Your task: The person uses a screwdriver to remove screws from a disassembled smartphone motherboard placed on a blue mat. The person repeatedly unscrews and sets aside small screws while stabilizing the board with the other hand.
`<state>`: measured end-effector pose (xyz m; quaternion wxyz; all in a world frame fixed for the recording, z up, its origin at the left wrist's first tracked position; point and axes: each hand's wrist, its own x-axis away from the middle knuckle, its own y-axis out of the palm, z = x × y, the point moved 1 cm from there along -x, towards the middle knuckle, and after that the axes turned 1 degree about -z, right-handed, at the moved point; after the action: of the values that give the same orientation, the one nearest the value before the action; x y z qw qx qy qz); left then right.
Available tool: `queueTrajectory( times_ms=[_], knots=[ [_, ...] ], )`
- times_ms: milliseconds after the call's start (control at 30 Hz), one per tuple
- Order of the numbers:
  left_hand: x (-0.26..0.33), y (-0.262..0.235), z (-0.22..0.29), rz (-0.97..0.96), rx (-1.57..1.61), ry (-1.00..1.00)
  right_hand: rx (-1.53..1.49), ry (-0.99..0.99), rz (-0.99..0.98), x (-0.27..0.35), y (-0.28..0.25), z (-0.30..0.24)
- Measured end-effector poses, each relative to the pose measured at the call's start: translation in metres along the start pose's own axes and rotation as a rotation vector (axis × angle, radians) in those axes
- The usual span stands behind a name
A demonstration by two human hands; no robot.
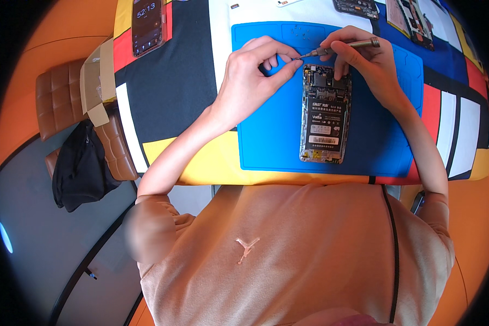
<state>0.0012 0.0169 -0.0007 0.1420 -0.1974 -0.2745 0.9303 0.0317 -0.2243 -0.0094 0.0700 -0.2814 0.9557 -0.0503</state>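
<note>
My right hand (372,62) grips a slim metal screwdriver (358,44), its shaft pointing left. At the screwdriver's tip, the thumb and fingertips of my left hand (247,70) are pinched together; whatever they hold is too small to make out. Just below my right hand lies an opened smartphone (337,100) with its back off, showing a black battery (326,117) and the circuit board (321,79) at its far end. One or more fingers of my right hand reach down over the board's right side. The phone rests on a blue repair mat (271,141).
Several tiny parts (300,32) lie at the mat's far edge. A lit phone (148,27) showing a timer sits at the far left. Other opened phones (409,24) are at the far right. Left of the table stand a cardboard box (95,81) and a brown chair (60,95).
</note>
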Motion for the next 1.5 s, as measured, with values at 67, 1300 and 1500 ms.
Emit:
queueTrajectory(
  times_ms=[67,1300,1500],
  knots=[
    [-0.0001,0.0000,0.0003,-0.004,-0.001,-0.002,0.007,-0.011,-0.009,0.0001,-0.0008,0.0008],
    [0.0005,0.0000,-0.0010,0.007,-0.011,0.016,0.022,-0.020,0.004,-0.0010,-0.0010,0.0003],
    [-0.0005,-0.0002,-0.0007,0.007,0.003,0.010,0.024,-0.020,0.004,-0.0009,-0.0014,0.0034]
  ],
)
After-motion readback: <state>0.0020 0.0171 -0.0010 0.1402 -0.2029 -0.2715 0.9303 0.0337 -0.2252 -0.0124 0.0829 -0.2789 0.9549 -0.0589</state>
